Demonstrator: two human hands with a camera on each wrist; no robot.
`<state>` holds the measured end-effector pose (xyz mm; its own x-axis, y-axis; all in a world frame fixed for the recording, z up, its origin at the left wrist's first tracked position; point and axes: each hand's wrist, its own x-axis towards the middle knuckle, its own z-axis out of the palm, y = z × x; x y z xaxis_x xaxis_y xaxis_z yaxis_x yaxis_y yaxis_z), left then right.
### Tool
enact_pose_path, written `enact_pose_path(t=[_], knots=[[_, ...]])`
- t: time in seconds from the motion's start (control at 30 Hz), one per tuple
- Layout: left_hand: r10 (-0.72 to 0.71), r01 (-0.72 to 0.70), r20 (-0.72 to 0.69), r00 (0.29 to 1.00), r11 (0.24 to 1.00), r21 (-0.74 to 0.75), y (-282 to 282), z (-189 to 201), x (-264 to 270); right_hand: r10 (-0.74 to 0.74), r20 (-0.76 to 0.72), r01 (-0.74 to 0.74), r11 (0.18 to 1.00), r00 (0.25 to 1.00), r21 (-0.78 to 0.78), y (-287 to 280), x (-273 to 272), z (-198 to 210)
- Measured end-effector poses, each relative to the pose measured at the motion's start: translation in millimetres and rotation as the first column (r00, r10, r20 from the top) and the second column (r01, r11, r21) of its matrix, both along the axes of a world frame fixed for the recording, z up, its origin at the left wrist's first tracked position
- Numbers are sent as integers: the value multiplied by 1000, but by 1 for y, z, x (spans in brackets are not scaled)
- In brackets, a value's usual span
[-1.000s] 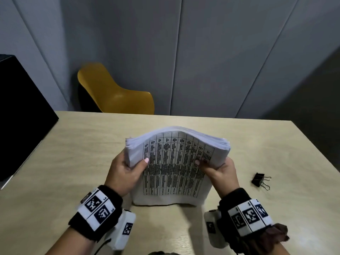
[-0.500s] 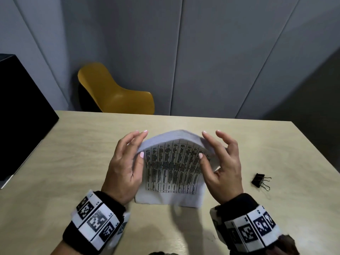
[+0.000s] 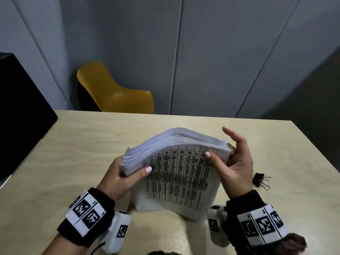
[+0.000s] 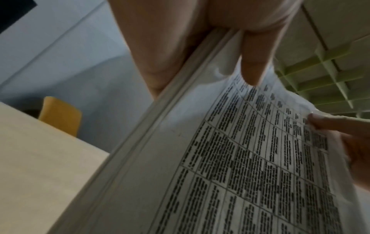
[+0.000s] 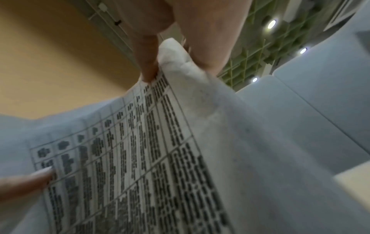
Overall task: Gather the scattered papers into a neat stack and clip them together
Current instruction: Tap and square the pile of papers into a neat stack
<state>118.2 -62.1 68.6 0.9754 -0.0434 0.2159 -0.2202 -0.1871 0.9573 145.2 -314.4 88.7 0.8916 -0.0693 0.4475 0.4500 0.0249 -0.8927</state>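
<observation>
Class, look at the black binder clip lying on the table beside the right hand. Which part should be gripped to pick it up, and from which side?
Probably the two wire handles of the binder clip: they lie out toward the table's right edge, free of the paper stack. Come from above with the right hand, pinching them together.

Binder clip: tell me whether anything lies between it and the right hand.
Nothing visible does. The binder clip lies alone on the table, just beside the right hand, with bare tabletop between. That hand holds the paper stack, as does the left hand.
</observation>
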Motion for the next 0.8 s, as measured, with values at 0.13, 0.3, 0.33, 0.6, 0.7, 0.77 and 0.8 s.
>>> enact_pose_path(t=[0.13,0.3,0.33,0.6,0.7,0.77,0.8], knots=[[62,-63,8,998,996,63,1,-4,4,149,-276,-174,982,950,-70,-14,5,-19],[23,-25,16,1000,992,125,-1,-7,2,148,-283,-175,982,948,-73,-6,2,-34],[55,-62,60,997,990,124,-4,-4,3,123,-248,-149,985,961,-88,-5,2,-35],[92,-106,68,993,961,254,-8,-10,5,82,-260,-124,981,962,-150,2,2,-59],[115,-118,32,993,982,150,-6,-23,3,19,-329,-99,969,944,-228,3,-1,-70],[147,-151,38,988,975,164,-5,-27,5,5,-322,-73,977,947,-201,6,0,-67],[176,-184,57,983,962,201,-5,-28,7,-5,-325,-57,982,946,-180,7,-1,-65]])
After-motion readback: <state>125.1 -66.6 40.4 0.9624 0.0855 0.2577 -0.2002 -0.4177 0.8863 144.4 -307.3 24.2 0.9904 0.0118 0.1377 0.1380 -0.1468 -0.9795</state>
